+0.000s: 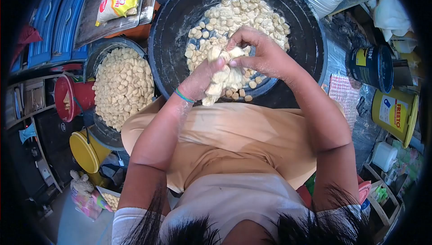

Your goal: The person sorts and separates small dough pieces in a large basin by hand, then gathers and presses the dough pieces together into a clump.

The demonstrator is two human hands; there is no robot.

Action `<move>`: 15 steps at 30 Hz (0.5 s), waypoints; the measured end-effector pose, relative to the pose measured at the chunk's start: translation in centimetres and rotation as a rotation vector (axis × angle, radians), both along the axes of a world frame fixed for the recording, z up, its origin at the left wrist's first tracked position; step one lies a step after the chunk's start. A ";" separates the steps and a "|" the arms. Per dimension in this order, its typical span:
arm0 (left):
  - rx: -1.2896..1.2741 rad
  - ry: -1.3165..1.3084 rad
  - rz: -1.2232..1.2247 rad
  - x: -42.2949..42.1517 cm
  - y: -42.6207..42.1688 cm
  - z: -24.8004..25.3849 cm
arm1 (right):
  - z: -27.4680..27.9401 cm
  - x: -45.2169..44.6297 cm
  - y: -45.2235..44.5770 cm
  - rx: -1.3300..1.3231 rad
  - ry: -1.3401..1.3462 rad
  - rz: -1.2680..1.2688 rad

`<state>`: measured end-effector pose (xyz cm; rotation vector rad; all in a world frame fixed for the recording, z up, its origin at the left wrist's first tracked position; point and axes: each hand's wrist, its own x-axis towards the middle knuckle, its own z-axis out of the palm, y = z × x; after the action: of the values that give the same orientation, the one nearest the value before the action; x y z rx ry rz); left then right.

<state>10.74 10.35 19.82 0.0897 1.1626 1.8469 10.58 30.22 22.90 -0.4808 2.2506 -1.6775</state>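
A pale, lumpy mass of dough (222, 76) is held over the near edge of a wide black basin (173, 33). My left hand (201, 77), with a green band at the wrist, is closed round its left side. From the right, my right hand (258, 53) pinches the top of the dough between thumb and fingers. Both hands are dusted with flour. Many small round dough pieces (252, 13) lie in the basin beyond my hands, and a few darker ones (238, 94) sit near its front edge.
Left of the basin stands a tub (101, 47) heaped with more pieces, beside a red bucket (85, 96) and a yellow bucket (85, 152). A bread crumb packet (119, 2) rests on a board at upper left. Dark (371, 67) and yellow-green (393, 114) buckets stand right.
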 end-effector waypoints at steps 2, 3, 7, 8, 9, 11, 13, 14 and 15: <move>-0.090 -0.099 0.065 -0.6 0.1 -0.3 | -0.5 -0.1 0.1 0.002 0.094 -0.056; -0.064 -0.080 0.089 -0.7 0.0 -0.4 | -0.7 -0.1 0.0 -0.116 0.020 -0.105; -0.008 0.006 0.157 -1.1 -0.3 0.0 | 1.0 -1.5 2.0 -0.110 -0.175 -0.424; -0.008 0.049 0.149 -1.1 -0.4 -0.3 | 0.9 -1.5 1.8 0.076 0.145 -0.444; -0.007 0.093 0.140 -1.2 -0.4 -0.5 | 0.7 -1.3 1.3 0.117 0.248 -0.376; -0.145 0.184 0.084 -0.9 -0.1 -0.9 | 0.1 -0.3 0.1 0.199 0.451 -0.240; -0.220 0.289 0.034 -0.6 0.3 -1.2 | -0.5 0.2 -0.5 0.171 0.189 -0.059; -0.227 0.349 0.012 -0.5 0.6 -1.4 | -0.5 0.2 -0.5 0.186 0.045 0.000; -0.233 0.412 -0.010 -0.4 0.9 -1.5 | -0.3 0.0 -0.4 0.200 -0.097 0.059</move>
<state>10.34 11.22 18.36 0.3551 1.6494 1.7155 10.55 29.77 22.56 -0.4053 2.2791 -1.3977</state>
